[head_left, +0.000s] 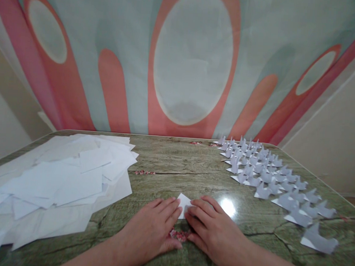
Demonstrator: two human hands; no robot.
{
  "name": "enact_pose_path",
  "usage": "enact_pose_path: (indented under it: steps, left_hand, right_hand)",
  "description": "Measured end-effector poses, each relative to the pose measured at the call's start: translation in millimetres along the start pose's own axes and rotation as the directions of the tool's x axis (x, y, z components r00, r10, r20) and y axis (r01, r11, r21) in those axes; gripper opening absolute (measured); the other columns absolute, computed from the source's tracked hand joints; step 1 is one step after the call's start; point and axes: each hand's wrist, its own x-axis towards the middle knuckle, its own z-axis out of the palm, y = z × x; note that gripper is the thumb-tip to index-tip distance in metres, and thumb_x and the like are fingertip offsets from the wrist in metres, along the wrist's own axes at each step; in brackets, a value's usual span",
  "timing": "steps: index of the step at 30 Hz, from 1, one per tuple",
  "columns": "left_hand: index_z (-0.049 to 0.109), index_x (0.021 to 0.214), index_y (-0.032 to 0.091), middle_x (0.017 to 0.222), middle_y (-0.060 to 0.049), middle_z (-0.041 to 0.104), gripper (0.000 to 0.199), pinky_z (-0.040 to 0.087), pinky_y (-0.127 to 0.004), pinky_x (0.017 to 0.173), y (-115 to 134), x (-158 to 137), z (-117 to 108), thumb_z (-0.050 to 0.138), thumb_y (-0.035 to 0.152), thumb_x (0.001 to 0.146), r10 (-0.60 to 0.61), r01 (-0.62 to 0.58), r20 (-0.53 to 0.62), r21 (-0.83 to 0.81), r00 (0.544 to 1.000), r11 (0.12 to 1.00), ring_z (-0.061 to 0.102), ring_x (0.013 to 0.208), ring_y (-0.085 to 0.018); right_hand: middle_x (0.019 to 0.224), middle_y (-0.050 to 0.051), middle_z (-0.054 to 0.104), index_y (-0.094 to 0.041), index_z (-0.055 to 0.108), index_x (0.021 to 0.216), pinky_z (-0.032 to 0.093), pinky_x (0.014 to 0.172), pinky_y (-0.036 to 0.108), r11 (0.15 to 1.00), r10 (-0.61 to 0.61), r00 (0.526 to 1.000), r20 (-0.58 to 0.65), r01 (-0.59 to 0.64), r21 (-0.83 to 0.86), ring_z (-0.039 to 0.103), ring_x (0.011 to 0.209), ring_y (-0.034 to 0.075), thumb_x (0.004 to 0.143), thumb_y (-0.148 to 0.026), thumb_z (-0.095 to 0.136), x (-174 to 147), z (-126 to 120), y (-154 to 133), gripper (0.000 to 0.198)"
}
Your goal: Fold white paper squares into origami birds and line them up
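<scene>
A small white piece of folded paper (pixel 183 204), its top corner pointed, lies on the table near the front middle. From the left, the fingers of my left hand (pixel 154 227) hold its edge down, with the thumb stretched out below it. My right hand (pixel 212 229) grips the right edge under bent fingers, its thumb also lower down. Parts of the paper are hidden beneath both sets of fingertips. Between the two thumbs shows a red floral pattern (pixel 180 235) on the tabletop.
Loose white paper sheets (pixel 74 179) spread in a heap over the table's left side. Several folded white paper birds (pixel 264 173) stand in rows at the right, the nearest bird (pixel 319 239) close to my right forearm. A patterned backdrop (pixel 189 131) hangs behind the wood-grain table (pixel 164 160).
</scene>
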Motion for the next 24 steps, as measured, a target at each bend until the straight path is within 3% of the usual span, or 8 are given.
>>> enact_pose_path:
  steps: [12, 19, 24]
  left_hand:
    - [0.048, 0.123, 0.017, 0.128, -0.011, 0.05, 0.057, 0.036, -0.038, 0.095, 0.4, -0.1, -2.4, 0.039, 0.056, 0.084, -0.002, 0.002, 0.011, -0.007, 1.0, 1.0, 0.047, 0.116, -0.024]
    - [0.049, 0.123, 0.016, 0.128, -0.012, 0.05, 0.056, 0.038, -0.039, 0.094, -0.9, -0.3, -0.1, 0.044, 0.055, 0.082, 0.006, -0.006, 0.003, 0.0, 1.0, 1.0, 0.048, 0.116, -0.026]
    - [0.048, 0.124, 0.016, 0.13, -0.012, 0.048, 0.058, 0.039, -0.04, 0.094, -0.6, -0.4, -2.6, 0.045, 0.055, 0.082, 0.011, -0.011, 0.026, 0.019, 1.0, 1.0, 0.048, 0.116, -0.027]
  right_hand:
    - [0.086, 0.009, 0.063, -0.013, 0.065, 0.079, 0.032, 0.097, 0.043, 0.969, 0.086, 0.996, -0.027, -0.09, -0.229, 0.05, 0.099, 0.025, 0.073, -0.046, 0.064, -9.9, -3.4, 5.2, 0.034]
    - [0.086, 0.01, 0.062, -0.012, 0.067, 0.079, 0.036, 0.09, 0.041, 0.952, 0.143, 0.989, 0.028, -0.129, -0.278, 0.05, 0.094, 0.026, 0.068, -0.047, 0.068, -10.7, -4.8, 3.6, 0.036]
    - [0.085, 0.009, 0.062, -0.013, 0.067, 0.079, 0.04, 0.082, 0.041, 0.945, 0.218, 0.973, 0.076, -0.191, -0.266, 0.052, 0.091, 0.026, 0.069, -0.039, 0.07, -12.3, -10.2, 7.2, 0.028]
